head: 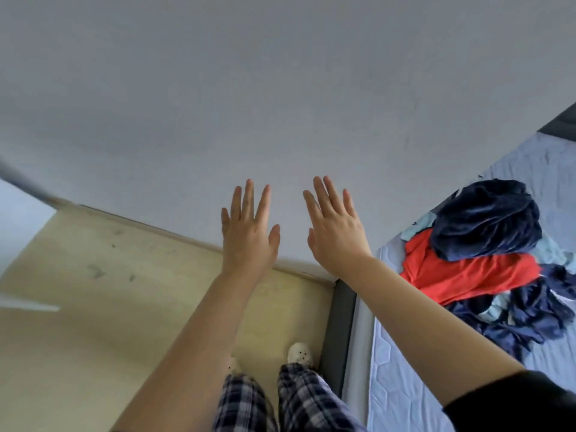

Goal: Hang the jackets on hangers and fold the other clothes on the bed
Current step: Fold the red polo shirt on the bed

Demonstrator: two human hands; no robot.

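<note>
Holding left grip (249, 235) and right grip (335, 232) splayed, empty, with the clothes pile (473, 269) on the bed (392, 369) well right of them; grabbing blind risks dragging several tangled garments together.

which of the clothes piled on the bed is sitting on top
The dark navy bundle, bunched into a mound at the far end. It overlaps the red garment, while the other navy clothes lie low on the near side.

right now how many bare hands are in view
2. The left hand is raised before the pale grey wall; the right hand is raised beside it, apart, nearer the rumpled heap of navy and red clothes on the pale blue mattress. Neither holds anything.
</note>
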